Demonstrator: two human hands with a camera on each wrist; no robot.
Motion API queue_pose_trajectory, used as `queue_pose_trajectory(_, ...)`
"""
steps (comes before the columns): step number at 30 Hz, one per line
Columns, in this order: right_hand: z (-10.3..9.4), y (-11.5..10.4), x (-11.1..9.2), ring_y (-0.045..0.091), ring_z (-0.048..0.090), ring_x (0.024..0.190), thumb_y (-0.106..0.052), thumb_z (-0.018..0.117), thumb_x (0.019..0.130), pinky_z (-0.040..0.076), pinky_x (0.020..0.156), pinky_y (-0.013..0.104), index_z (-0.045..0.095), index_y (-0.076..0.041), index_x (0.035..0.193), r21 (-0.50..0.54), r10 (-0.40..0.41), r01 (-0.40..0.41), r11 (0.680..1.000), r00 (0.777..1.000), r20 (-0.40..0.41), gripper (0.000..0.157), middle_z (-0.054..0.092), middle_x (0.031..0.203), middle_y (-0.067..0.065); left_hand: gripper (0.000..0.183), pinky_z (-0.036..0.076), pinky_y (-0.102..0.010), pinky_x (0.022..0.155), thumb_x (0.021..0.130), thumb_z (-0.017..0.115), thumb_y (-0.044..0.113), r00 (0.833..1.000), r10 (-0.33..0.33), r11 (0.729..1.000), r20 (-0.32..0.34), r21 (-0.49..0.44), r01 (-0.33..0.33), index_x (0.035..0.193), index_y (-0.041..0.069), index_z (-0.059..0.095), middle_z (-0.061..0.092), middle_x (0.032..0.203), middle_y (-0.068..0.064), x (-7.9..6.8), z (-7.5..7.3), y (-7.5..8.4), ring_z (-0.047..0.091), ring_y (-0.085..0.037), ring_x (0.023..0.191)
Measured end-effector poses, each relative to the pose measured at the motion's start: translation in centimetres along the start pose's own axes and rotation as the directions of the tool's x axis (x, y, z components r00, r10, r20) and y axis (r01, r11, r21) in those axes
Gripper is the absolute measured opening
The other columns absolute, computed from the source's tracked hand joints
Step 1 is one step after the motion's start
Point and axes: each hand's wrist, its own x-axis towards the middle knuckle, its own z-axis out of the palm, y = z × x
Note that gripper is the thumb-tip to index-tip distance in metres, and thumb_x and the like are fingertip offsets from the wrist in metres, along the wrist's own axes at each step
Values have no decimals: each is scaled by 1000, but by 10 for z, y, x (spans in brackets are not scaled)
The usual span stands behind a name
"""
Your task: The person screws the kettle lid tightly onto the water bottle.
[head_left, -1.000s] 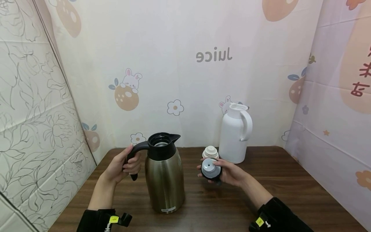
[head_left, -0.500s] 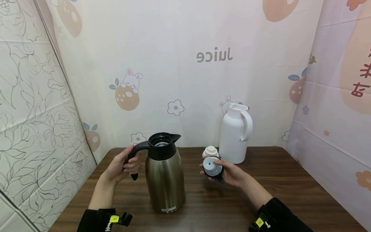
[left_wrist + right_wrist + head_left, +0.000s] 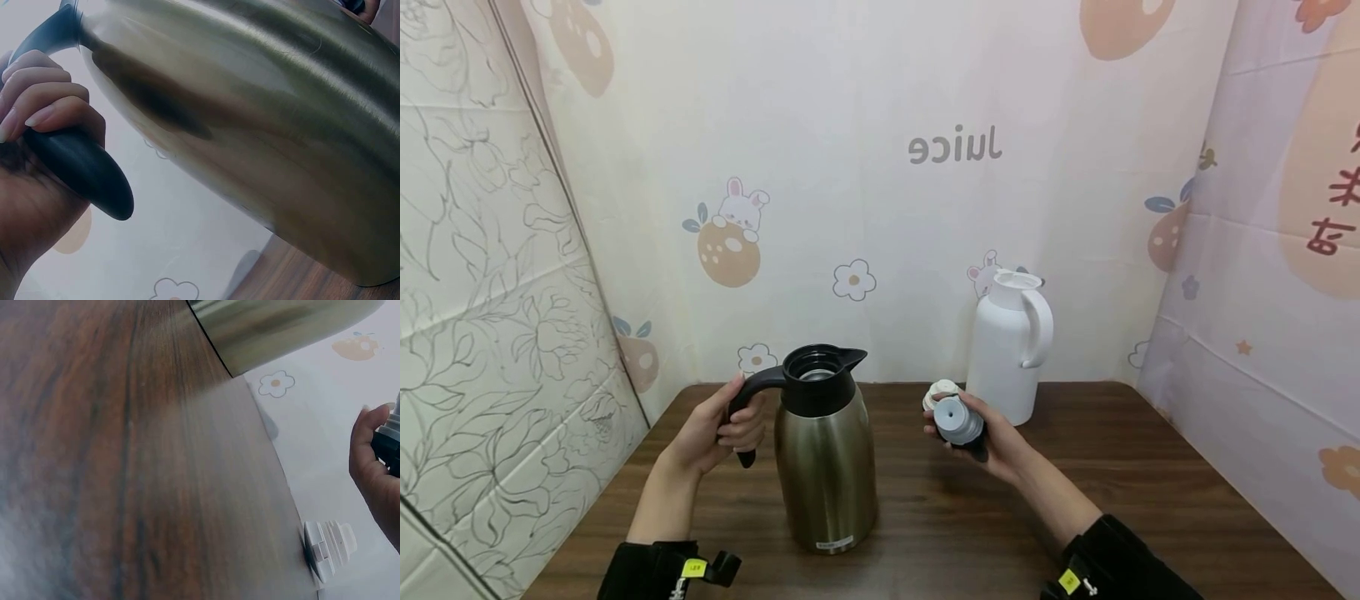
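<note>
A gold-toned steel thermos jug (image 3: 826,475) with a black collar and spout stands upright on the table, its mouth uncovered. My left hand (image 3: 700,433) grips its black handle (image 3: 87,169), fingers curled round it. Right of the jug, above the table, my right hand (image 3: 992,442) holds a black and grey stopper lid (image 3: 957,419), its grey underside turned toward the head camera. In the right wrist view the fingers (image 3: 365,450) wrap the lid's black part at the right edge. Just behind this hand lies a white stopper lid (image 3: 328,550).
At the back right a white thermos jug (image 3: 1003,358) stands with its handle to the right. The brown wooden table (image 3: 1112,467) ends at a printed cloth backdrop (image 3: 880,208), with more cloth on both sides.
My right hand has tilted the stopper lid and shifted it slightly right and up, overlapping more of the white lid. The left hand and the gold jug stay in place.
</note>
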Motion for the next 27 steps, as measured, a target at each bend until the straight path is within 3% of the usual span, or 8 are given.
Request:
queue_pose_trajectory(5,6,-3,3,26,67,100,-39,29,109,57,69,27,40,-4,140,-144,-87,72,987,991,-106,48,71,112,12,50,11,-34,39,110,2,28,1000,-3,1000,9,-6,3,72,1,19,22,56,1,0,0,0,18,-14,41)
queue_pose_trajectory(9,22,-17,5,21,66,75,-37,22,111,54,56,25,44,0,130,-327,-200,151,933,972,-122,47,72,97,7,50,11,-33,38,110,1,29,1000,5,1000,23,-22,-4,73,0,19,22,57,0,1,1,-1,18,-14,41)
queue_pose_trajectory(12,36,-31,8,18,64,76,-30,15,112,55,60,27,51,1,123,-464,-306,229,856,947,-97,48,68,97,4,50,10,-33,38,110,1,29,1000,7,999,30,-35,-6,74,0,20,23,57,0,2,2,-2,18,-14,41)
queue_pose_trajectory(15,43,-42,13,18,64,85,-25,11,112,55,67,26,53,1,120,-591,-391,283,755,918,-59,50,67,101,7,50,10,-33,38,110,2,29,1000,8,999,26,-35,-7,73,0,19,23,57,1,2,2,-2,18,-14,41)
queue_pose_trajectory(17,45,-48,17,17,63,92,-22,11,112,53,72,25,54,-1,120,-640,-423,303,706,905,-38,49,67,104,8,50,10,-33,38,110,2,28,1000,9,999,26,-33,-8,73,0,19,23,57,1,2,2,-2,18,-14,41)
queue_pose_trajectory(27,62,-74,26,21,63,87,-29,23,110,54,64,26,59,-10,115,-756,-480,310,576,877,-7,40,64,108,14,49,11,-33,38,110,2,28,999,18,1000,33,-19,-18,73,1,20,23,57,0,1,2,-2,18,-14,41)
